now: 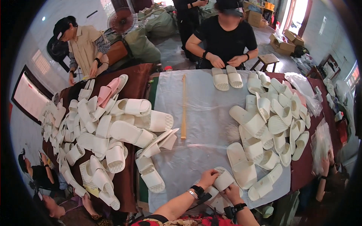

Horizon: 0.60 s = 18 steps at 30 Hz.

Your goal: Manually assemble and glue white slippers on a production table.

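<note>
Near the front edge of the table I handle a white slide slipper [223, 179] with a wide strap. My left hand [206, 179] has its fingers bent together at the strap's left edge, closed on it. Around the slipper's lower right side my right hand [233, 193] is closed, its fingers partly hidden. Another pale slipper [213, 193] lies just under and beside it, partly covered by my hands and wrist straps. To the right of my right hand, a loose white slipper [265, 182] lies tilted on the sheet.
White slippers [245, 122] are heaped at right. A larger heap [90, 128] with a pink slipper [108, 92] covers the brown left table. A yellow strip [183, 109] lies on the pale plastic sheet [203, 113]. Across the table a person [226, 41] works at two slippers; others work around.
</note>
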Motion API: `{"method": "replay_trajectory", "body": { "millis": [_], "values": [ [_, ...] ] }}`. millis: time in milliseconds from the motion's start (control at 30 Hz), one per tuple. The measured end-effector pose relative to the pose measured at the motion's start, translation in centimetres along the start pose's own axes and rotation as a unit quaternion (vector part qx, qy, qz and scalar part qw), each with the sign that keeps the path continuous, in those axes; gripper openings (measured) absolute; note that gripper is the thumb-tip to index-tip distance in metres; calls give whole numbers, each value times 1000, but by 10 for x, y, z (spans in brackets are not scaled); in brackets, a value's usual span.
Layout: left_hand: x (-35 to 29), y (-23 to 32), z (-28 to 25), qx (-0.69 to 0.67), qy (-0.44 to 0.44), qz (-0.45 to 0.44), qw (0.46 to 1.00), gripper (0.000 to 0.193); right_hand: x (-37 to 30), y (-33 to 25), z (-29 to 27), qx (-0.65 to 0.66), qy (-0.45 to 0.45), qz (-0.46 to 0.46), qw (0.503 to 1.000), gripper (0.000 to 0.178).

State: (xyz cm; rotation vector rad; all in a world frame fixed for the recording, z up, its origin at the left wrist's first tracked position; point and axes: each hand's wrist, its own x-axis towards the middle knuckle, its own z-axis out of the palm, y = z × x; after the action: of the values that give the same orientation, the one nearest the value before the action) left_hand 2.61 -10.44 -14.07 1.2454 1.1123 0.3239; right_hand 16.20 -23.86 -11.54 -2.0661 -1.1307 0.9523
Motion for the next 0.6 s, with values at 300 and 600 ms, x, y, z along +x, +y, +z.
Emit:
{"method": "replay_trajectory", "body": {
  "millis": [300,600],
  "values": [
    [-45,64,-18,-31,75,128,988,17,-2,-64,-56,-59,115,-177,976,14],
    [-54,81,-17,-213,36,93,972,9,33,-98,-34,47,-9,-240,970,32]
  ]
}}
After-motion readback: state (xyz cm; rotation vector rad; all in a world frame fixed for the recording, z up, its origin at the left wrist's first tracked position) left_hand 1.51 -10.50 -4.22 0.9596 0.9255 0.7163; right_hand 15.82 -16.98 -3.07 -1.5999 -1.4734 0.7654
